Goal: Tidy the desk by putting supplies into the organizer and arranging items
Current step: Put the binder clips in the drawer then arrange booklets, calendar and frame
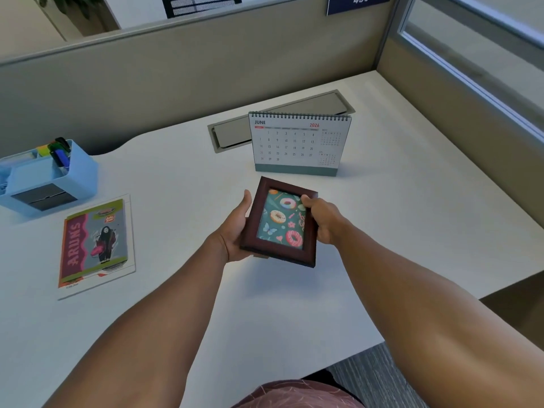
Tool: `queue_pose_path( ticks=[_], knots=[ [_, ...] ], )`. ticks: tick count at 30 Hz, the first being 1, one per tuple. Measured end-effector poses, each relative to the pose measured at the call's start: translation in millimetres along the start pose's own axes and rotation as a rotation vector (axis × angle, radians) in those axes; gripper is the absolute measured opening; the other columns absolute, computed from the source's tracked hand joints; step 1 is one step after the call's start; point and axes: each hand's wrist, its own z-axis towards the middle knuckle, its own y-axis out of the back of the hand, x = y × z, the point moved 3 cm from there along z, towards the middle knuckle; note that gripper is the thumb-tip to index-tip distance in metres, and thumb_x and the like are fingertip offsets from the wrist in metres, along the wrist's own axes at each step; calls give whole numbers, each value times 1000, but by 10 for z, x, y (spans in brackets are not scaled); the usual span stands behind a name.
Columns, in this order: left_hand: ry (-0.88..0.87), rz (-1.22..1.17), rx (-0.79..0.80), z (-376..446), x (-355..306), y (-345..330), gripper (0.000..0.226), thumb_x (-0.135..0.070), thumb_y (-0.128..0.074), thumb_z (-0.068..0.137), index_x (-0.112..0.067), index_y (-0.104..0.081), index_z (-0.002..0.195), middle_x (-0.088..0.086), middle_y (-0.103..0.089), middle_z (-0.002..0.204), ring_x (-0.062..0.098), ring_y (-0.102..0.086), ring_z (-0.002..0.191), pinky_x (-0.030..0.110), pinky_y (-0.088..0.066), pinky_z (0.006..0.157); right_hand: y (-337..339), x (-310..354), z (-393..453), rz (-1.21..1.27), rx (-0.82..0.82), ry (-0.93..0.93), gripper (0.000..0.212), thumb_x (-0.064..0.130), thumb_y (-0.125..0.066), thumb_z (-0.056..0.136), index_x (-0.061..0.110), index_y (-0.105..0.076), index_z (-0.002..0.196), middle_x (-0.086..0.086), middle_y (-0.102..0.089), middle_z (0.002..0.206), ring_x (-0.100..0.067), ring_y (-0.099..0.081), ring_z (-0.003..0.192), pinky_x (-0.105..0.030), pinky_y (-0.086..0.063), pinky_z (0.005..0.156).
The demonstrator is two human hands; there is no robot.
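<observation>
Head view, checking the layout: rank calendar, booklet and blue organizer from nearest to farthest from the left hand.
From the left hand:
1. Calendar, standing just beyond the hands.
2. Booklet, lying flat to the left.
3. Blue organizer, at the far left edge.

Office cubicle: beige fabric partition walls (182,72) w/ metal trim round a white bench (382,207), cable-port flap (282,116) set in the top, number plate "439" (357,2) on the divider, June desk calendar (297,142), blue supply organizer (50,175), gray carpet (376,375).
</observation>
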Motion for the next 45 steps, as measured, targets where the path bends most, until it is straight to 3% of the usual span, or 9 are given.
queue_pose_path(
  ticks=[2,5,10,13,20,28,34,39,45],
  knots=[
    [-8,12,4,-6,-11,16,85,-88,-36,78,-23,-70,123,12,-64,132,34,-62,120,50,-53,96,-14,-35,-7,-19,6,16,29,35,-61,96,8,-59,106,-13,-75,98,-29,-74,89,-48,-58,86],
    [-27,78,-48,-30,-18,22,72,-78,-51,81,-22,-72,120,13,-66,129,33,-63,118,50,-52,97,-49,-80,-46,-1,31,28,33,35,-62,95,6,-59,111,-13,-76,97,-29,-74,89,-48,-57,87],
    [-10,212,-109,-77,-59,16,40,-58,-68,82,-22,-82,92,9,-74,112,25,-73,98,38,-60,73,-127,-97,-174,48,89,58,40,39,-65,91,7,-61,114,-13,-76,99,-29,-74,90,-48,-58,86],
    [-20,249,-110,-94,-113,-61,35,-51,-70,84,-18,-82,86,10,-75,107,25,-75,92,37,-61,68,-89,-70,-269,53,83,96,42,30,-72,88,7,-59,120,-14,-75,102,-30,-73,93,-50,-56,90],
    [-72,309,-55,-28,-201,-329,38,-50,-66,88,-15,-75,100,12,-75,108,26,-74,93,37,-61,67,170,-23,-522,65,101,89,43,19,-73,86,7,-59,125,-15,-72,112,-33,-70,103,-54,-52,95],
    [-136,456,21,293,-281,-855,44,-48,-64,90,-14,-68,118,10,-73,114,27,-70,107,44,-52,98,724,88,-571,99,30,129,44,21,-75,84,8,-61,124,-13,-73,111,-32,-70,102,-53,-52,95],
    [-203,522,30,724,-457,-1367,42,-43,-68,89,-15,-66,119,7,-74,112,24,-72,101,41,-57,90,1285,348,-449,170,-24,206,46,15,-75,84,7,-59,127,-14,-71,115,-33,-68,106,-54,-51,97],
    [-264,590,-31,1153,-637,-1783,44,-39,-67,91,-12,-63,125,6,-73,115,24,-69,108,43,-52,100,1749,661,-290,202,-87,236,43,9,-75,83,6,-61,123,-14,-72,111,-33,-70,102,-53,-53,94],
    [-322,670,-118,1620,-828,-2151,33,-29,-55,101,-12,-55,130,6,-68,122,22,-66,109,29,-52,74,2219,1091,-28,121,-173,281,31,1,-67,85,7,-64,115,-13,-74,105,-32,-72,97,-51,-57,86]
  ],
)
